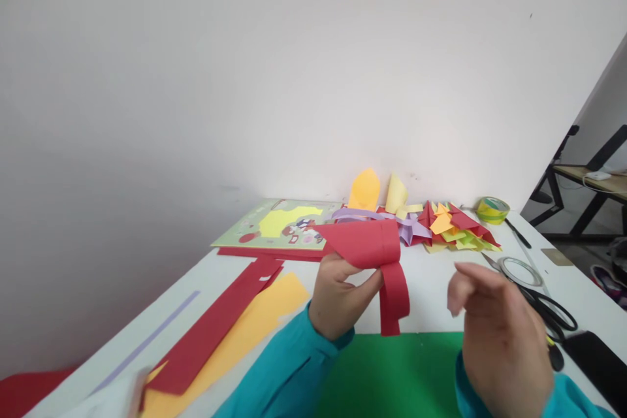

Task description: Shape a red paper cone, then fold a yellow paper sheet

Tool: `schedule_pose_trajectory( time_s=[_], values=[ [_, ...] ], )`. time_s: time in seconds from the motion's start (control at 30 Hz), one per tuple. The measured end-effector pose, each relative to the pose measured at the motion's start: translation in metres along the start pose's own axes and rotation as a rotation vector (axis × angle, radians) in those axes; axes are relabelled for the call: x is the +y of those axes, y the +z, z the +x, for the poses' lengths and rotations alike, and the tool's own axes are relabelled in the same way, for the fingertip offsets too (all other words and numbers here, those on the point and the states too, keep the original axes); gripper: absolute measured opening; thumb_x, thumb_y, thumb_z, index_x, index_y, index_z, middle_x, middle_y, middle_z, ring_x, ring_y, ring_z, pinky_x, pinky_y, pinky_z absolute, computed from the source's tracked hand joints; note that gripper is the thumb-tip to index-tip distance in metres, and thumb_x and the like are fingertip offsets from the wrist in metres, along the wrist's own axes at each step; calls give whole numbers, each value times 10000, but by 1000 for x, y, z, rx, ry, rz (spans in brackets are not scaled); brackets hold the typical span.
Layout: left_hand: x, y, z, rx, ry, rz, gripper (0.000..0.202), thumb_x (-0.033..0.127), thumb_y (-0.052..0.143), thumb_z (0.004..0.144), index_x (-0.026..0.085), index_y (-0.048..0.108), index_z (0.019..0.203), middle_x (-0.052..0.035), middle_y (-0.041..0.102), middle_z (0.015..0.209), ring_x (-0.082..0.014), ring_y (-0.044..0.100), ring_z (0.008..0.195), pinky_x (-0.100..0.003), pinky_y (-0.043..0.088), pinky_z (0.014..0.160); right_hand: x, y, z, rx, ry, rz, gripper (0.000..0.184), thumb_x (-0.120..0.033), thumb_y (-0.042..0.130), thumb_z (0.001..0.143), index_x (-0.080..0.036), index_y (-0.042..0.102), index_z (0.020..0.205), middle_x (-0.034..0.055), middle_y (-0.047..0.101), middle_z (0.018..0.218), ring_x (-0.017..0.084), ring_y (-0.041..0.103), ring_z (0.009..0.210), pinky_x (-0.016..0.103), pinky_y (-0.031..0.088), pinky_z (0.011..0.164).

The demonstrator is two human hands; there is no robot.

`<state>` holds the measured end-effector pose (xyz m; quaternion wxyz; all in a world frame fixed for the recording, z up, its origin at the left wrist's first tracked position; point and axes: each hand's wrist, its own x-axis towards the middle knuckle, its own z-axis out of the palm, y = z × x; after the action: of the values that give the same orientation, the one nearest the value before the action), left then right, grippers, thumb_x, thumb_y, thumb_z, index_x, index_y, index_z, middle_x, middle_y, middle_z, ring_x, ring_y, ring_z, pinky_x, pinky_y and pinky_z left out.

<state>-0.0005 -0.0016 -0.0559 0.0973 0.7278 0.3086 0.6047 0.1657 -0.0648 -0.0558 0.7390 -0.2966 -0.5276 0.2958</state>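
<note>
My left hand (336,297) is closed on a piece of red paper rolled into a tube (369,241) with a pointed end to the left. From the tube's right end hangs a red paper strip (394,300), curled outward and touching the thumb. To the right, my right hand (504,333) is raised apart from the paper. Its fingers are bent forward, slightly blurred, and nothing shows in them. Below both hands lies a green sheet (392,372).
Red strips (215,326) and orange paper (264,313) lie on the left. A printed board (245,222), rolled paper pieces (365,191) and folded coloured paper (455,225) sit at the back. Tape rolls (492,210), scissors (546,310) and a black phone-like slab (600,359) are on the right.
</note>
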Motion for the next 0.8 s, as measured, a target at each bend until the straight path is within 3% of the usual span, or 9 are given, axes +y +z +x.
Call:
schedule_pose_trajectory(
  time_s=[0.03, 0.17, 0.27, 0.43, 0.63, 0.7, 0.77, 0.8],
  values=[
    [0, 0, 0, -16, 8, -11, 139, 172, 643, 744, 218, 751, 819, -41, 742, 824, -241, 695, 802, -348, 567, 740, 3, 1, 2, -11, 70, -39, 370, -380, 362, 950, -221, 684, 1035, 25, 571, 628, 150, 526, 591, 278, 434, 557],
    [-3, 1, -2, -78, 51, -16, 176, 144, 612, 768, 223, 747, 848, -49, 741, 855, -226, 691, 837, -330, 555, 764, 7, 7, 6, -294, 348, -197, 463, -504, 283, 947, -286, 616, 1184, 52, 655, 909, 185, 594, 815, 308, 488, 703],
    [-4, 2, -3, -144, 96, -44, 147, 169, 617, 774, 226, 750, 802, -53, 742, 816, -220, 693, 790, -308, 556, 705, 2, 10, 4, -419, 369, -206, 465, -527, 300, 937, -293, 664, 1108, 46, 662, 1029, 192, 603, 928, 301, 499, 794],
    [-3, 2, -2, -132, 38, -9, 160, 193, 592, 781, 216, 749, 795, -56, 740, 807, -231, 691, 799, -328, 553, 733, -7, 11, 0, -436, 226, -219, 467, -431, 297, 967, -268, 731, 918, 23, 658, 744, 139, 604, 697, 237, 496, 658],
    [-4, 0, 2, -82, -197, -20, 186, 249, 620, 739, 181, 703, 587, -23, 700, 615, -178, 644, 583, -260, 516, 576, -22, 2, 1, -755, -215, -5, 453, -438, 284, 966, -245, 652, 1148, 77, 720, 834, 212, 650, 813, 337, 510, 733],
    [-4, -1, 4, -115, -268, -76, 201, 278, 636, 718, 168, 686, 557, -14, 659, 547, -160, 603, 533, -244, 481, 523, -19, -2, 3, -675, -205, 47, 520, -487, 255, 958, -219, 677, 1098, 90, 714, 807, 225, 640, 783, 361, 508, 705],
    [-3, -3, 5, -180, -339, -189, 199, 305, 663, 692, 161, 680, 555, -10, 629, 527, -153, 580, 538, -243, 469, 528, -7, -5, 7, -424, -108, 18, 567, -503, 241, 955, -206, 723, 930, 87, 690, 755, 224, 611, 744, 373, 489, 687],
    [-3, -4, 6, -218, -381, -269, 205, 324, 672, 687, 160, 679, 564, -12, 627, 541, -154, 577, 558, -249, 474, 553, 1, -5, 11, -233, -110, 19, 505, -431, 274, 968, -212, 722, 888, 70, 675, 724, 210, 598, 729, 363, 478, 690]
  ],
)
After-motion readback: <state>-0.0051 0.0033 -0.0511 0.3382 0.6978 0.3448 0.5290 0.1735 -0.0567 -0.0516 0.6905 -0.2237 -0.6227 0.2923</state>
